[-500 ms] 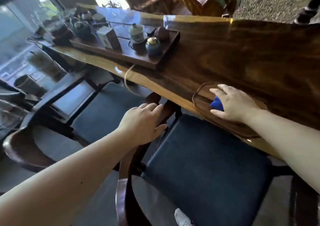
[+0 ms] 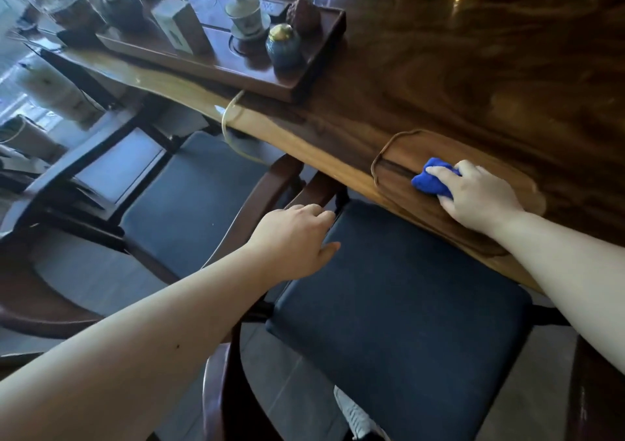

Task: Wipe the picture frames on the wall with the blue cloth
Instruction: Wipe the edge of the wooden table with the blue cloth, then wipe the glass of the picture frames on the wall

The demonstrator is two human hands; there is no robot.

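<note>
My right hand (image 2: 473,197) has closed over the blue cloth (image 2: 431,180); half a second ago its fingers only lay flat on it. The cloth is bunched in my grip on the shallow wooden tray (image 2: 385,156) at the table (image 2: 473,68) edge. My left hand (image 2: 294,237) has slid from the chair arm to the cushion (image 2: 406,305) edge, fingers loose, empty. No picture frames in view; pick-up is underway, wiping not begun.

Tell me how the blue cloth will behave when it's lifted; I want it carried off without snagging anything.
The blue cloth is bunched into soft folds under the right hand, so it is probably floppy and will droop or unfurl once raised. It looks small and thin, so likely very light. It lies on a shallow wooden tray, which seems unlikely to shift, though that is a guess.
</note>
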